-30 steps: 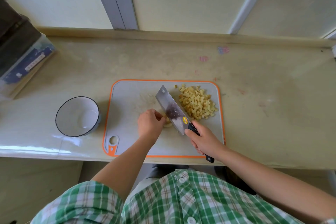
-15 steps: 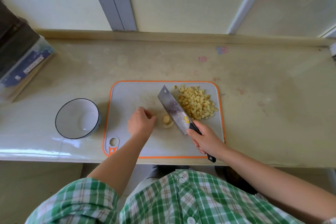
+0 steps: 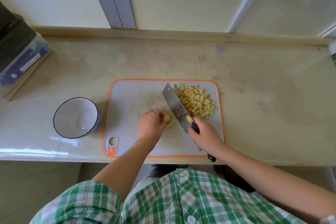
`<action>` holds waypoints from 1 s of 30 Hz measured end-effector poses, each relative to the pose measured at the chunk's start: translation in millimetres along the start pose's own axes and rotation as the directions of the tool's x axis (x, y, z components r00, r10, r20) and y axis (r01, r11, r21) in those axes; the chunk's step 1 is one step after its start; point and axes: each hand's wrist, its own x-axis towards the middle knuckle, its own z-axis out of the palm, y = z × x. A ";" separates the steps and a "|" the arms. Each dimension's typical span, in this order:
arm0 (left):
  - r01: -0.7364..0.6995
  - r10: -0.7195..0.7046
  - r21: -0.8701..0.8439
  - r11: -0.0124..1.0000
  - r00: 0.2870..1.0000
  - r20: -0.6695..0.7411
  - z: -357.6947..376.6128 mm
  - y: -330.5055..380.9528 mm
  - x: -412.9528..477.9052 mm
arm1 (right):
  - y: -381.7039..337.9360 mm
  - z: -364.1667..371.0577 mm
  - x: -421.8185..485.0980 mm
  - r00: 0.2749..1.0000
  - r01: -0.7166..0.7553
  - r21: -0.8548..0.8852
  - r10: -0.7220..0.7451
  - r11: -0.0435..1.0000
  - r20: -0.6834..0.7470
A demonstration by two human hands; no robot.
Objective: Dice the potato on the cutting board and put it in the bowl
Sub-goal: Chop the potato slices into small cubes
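The last pale yellow stub of potato (image 3: 167, 118) lay on the grey plastic cutting board with an orange rim (image 3: 127, 132), right against the tips of the left hand (image 3: 151, 126). Half a second earlier that hand had drawn away and left the stub bare; now it had come back, its fingers curled together and holding the stub from the side away from the blade. That reads as steadying it for the final cuts. Just past those fingers stood the broad steel cleaver (image 3: 175, 106), barely moved, its black handle wrapped by the right hand (image 3: 206, 137). Beyond the blade, away from the fingers, sat the heap of yellow potato cubes (image 3: 197, 102), so most dicing looked done. The white bowl with a dark rim (image 3: 72, 111) waited behind the left wrist, off the board and holding no potato. Nothing blocked the cut, though the fingertips sat close to the edge.
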 end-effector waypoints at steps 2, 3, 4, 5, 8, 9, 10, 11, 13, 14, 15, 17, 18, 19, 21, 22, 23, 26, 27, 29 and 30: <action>0.003 -0.003 -0.003 1.000 1.000 0.003 0.3 -1.1 0.4 | -1.7 3.1 6.4 1.000 -0.006 -0.132 0.004 0.991 -0.015; 0.000 0.000 0.001 1.000 1.000 0.002 0.5 -1.3 0.3 | -4.3 3.8 8.9 1.000 -0.002 -0.185 0.000 0.983 -0.011; -0.004 0.004 0.010 1.000 1.000 -0.002 0.7 -1.4 -0.1 | -7.0 4.3 11.2 1.000 0.009 -0.226 -0.011 0.974 -0.007; -0.010 0.011 0.017 1.000 1.000 -0.007 0.7 -1.3 -0.5 | -10.1 3.9 13.3 0.999 0.032 -0.272 -0.037 0.962 -0.014; -0.024 0.024 0.001 1.000 0.999 -0.032 0.6 -1.8 -1.6 | -18.7 0.9 16.8 0.986 0.121 -0.391 -0.157 0.912 -0.059; -0.027 0.027 -0.012 1.000 0.999 -0.042 0.6 -1.8 -2.0 | -20.9 0.3 16.6 0.982 0.144 -0.391 -0.180 0.909 -0.056; -0.026 0.025 -0.029 0.999 0.998 -0.049 1.0 -1.7 -2.0 | -22.6 0.1 16.0 0.980 0.163 -0.389 -0.194 0.907 -0.043; -0.018 0.015 -0.053 0.998 0.998 -0.053 1.4 -1.5 -1.8 | -24.3 0.6 15.5 0.979 0.175 -0.392 -0.202 0.903 -0.028; 0.024 -0.029 -0.114 0.993 0.998 -0.047 2.0 -0.6 -1.1 | -26.5 3.6 14.4 0.979 0.180 -0.405 -0.203 0.896 -0.013; 0.047 -0.053 -0.148 0.988 0.998 -0.039 2.0 -0.4 -0.5 | -27.2 5.6 14.1 0.980 0.177 -0.406 -0.198 0.897 -0.009; 0.066 -0.072 -0.180 0.981 0.997 -0.029 1.8 -0.3 0.0 | -27.7 7.3 14.1 0.982 0.172 -0.405 -0.191 0.898 -0.007; 0.107 -0.113 -0.229 0.967 0.993 -0.015 0.9 0.6 0.4 | -29.1 10.0 14.2 0.984 0.162 -0.404 -0.179 0.900 -0.005; 0.133 -0.139 -0.247 0.960 0.990 -0.009 0.0 1.5 0.7 | -29.9 10.9 14.1 0.985 0.159 -0.404 -0.174 0.901 -0.001; 0.161 -0.167 -0.258 0.953 0.986 0.000 -0.7 2.7 1.3 | -30.6 11.6 14.1 0.986 0.154 -0.405 -0.166 0.901 0.006; 0.225 -0.225 -0.269 0.936 0.974 0.033 -2.4 6.1 4.2 | -32.3 12.1 14.4 0.988 0.146 -0.396 -0.150 0.906 0.023; 0.258 -0.252 -0.271 0.927 0.966 0.058 -3.6 8.3 6.4 | -32.8 12.6 14.4 0.990 0.142 -0.381 -0.141 0.913 0.031; 0.285 -0.273 -0.270 0.920 0.959 0.082 -4.7 9.6 9.1 | -33.8 13.2 14.2 0.990 0.137 -0.365 -0.132 0.921 0.038; 0.327 -0.300 -0.271 0.905 0.944 0.136 -6.6 10.6 16.0 | -36.1 16.4 14.5 0.993 0.115 -0.345 -0.100 0.932 0.059; 0.327 -0.298 -0.271 0.905 0.944 0.145 -6.7 10.4 17.2 | -36.5 17.7 15.1 0.993 0.112 -0.346 -0.095 0.931 0.067; 0.324 -0.290 -0.275 0.905 0.944 0.157 -6.5 9.7 19.3 | -36.6 20.9 16.1 0.993 0.110 -0.355 -0.091 0.928 0.072; 0.325 -0.289 -0.278 0.904 0.943 0.164 -6.8 9.5 20.3 | -36.0 22.5 16.4 0.994 0.107 -0.352 -0.088 0.930 0.069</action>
